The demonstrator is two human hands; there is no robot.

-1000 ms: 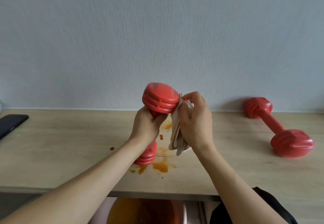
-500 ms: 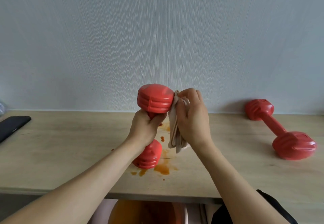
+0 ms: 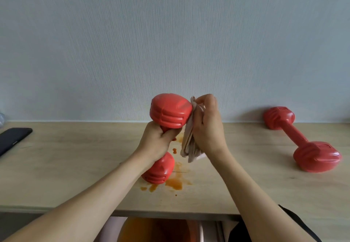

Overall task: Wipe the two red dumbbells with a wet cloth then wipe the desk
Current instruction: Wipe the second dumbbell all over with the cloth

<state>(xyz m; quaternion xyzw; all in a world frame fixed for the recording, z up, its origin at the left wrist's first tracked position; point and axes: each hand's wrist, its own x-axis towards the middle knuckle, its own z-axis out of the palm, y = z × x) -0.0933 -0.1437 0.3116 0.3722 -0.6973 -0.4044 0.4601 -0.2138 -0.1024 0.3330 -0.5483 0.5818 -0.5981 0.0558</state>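
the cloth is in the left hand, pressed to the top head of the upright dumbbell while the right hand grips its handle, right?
Hands swapped. In the head view the right hand presses the cloth to the upright dumbbell's top head, while the left hand grips its handle.

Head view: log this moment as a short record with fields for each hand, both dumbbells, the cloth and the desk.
left hand: grips the handle of the held dumbbell, upright above the desk
right hand: presses the cloth against the dumbbell's upper head
second dumbbell: lies on the desk at right, near the wall
desk: orange stains beneath the hands
phone: far left edge
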